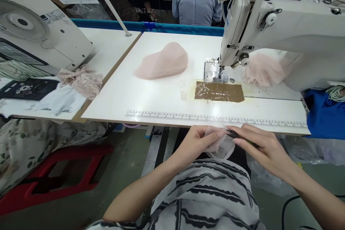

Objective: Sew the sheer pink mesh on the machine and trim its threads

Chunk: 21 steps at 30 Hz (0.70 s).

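Note:
At the front edge of the sewing table, my left hand [201,140] pinches a piece of sheer pale fabric [222,149] between thumb and fingers. The fabric hangs down over my lap. My right hand [261,147] is closed around a small dark pair of thread snips [232,134], mostly hidden by the fingers. Their tips point left and meet the fabric's upper edge beside my left fingertips. On the table, up and to the left, lies a flat pale pink fabric piece [164,61]. Another gathered pink piece [265,68] sits under the sewing machine's arm.
A white sewing machine [304,25] spans the right side, with brown tape [219,91] before its needle plate. A printed ruler [215,118] runs along the table's front. At left are another machine [40,25], pink cord bundles [83,81] and a red stool [64,161]. People sit beyond.

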### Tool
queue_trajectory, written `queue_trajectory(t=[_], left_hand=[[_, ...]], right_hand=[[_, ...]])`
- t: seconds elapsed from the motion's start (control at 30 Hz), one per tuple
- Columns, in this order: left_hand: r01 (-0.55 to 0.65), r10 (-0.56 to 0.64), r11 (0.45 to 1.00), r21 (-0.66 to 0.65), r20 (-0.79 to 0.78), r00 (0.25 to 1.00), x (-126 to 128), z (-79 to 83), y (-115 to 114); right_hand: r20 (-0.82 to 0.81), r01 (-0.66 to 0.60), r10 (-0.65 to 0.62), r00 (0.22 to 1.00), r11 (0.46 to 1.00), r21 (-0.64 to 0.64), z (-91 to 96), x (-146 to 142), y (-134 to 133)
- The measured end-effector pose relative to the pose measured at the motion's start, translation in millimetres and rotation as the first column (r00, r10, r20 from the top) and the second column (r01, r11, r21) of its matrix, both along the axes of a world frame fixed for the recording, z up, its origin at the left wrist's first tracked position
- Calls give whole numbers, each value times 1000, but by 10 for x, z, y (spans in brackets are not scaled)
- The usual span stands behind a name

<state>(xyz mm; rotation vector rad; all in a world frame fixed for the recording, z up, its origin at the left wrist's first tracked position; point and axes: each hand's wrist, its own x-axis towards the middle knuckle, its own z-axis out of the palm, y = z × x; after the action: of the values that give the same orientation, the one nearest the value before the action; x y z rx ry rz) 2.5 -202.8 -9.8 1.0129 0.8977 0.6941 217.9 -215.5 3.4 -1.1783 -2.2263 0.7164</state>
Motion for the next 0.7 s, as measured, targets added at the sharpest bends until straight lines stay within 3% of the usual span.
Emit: queue_trajectory(t=[0.3, 0.4, 0.57, 0.7], left_hand=[[24, -22, 999, -42, 45, 999, -9, -12, 7], [13, -6, 997, -80, 80, 997, -19, -39, 23], [10, 9, 985, -170, 110, 994, -39, -37, 72], [42, -15, 978, -204, 133, 991, -41, -35, 87]], right_hand=[[-51, 31, -30, 998, 999, 15, -20, 7, -8], [-91, 45, -37, 995, 995, 87, -58, 34, 5], [-32, -76, 82, 996, 985, 157, -110, 118, 45], [61, -115, 103, 993, 965, 235, -121, 148, 60]])
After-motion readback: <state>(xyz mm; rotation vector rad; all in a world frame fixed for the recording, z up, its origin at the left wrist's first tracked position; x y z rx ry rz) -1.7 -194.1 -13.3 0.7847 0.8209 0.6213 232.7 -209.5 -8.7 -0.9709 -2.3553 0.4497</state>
